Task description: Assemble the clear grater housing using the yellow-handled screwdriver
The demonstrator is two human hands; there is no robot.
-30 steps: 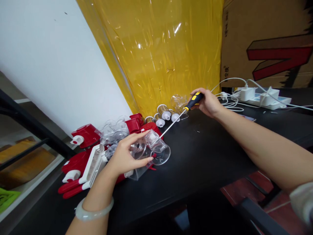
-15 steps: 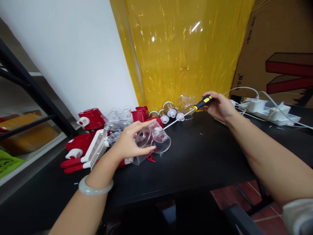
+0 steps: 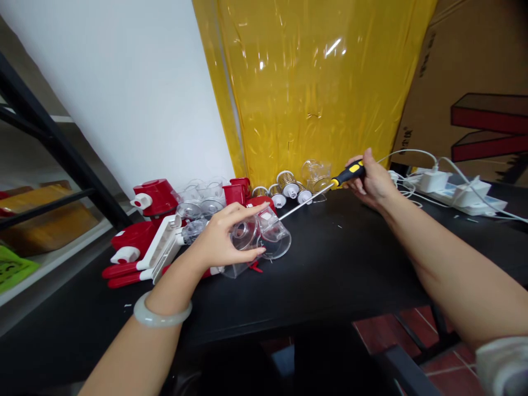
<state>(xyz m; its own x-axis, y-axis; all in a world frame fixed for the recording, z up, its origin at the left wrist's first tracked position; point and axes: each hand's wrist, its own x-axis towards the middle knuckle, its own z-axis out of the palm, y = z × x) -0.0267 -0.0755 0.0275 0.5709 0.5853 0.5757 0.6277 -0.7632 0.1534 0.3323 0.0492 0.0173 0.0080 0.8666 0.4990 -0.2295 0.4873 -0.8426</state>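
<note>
My left hand [image 3: 218, 234] grips a clear plastic housing [image 3: 275, 246] with a round rim and a square chute, thumb on one side and fingers on the other. In my right hand [image 3: 373, 179] is a long screwdriver [image 3: 347, 173] with a black and yellow handle. Its shaft slants down to the left and its end lies at the clear housing; whether the tip meets a screw cannot be made out through the plastic. Beneath the housing, a small red piece [image 3: 256, 267] rests on the black table [image 3: 322, 275].
Red machine bodies [image 3: 154, 198] with white knobs stand at the left, beside a white and red handled part [image 3: 160, 250]. More clear housings [image 3: 206, 192], a red box-shaped part [image 3: 235, 192] and metal grater drums [image 3: 286, 181] line the back. A power strip [image 3: 466, 201] with white cables lies right.
The right hand has turned around the screwdriver handle, its thumb now higher. The screwdriver end stays at the clear housing, which the left hand keeps holding. The view has shifted slightly.
</note>
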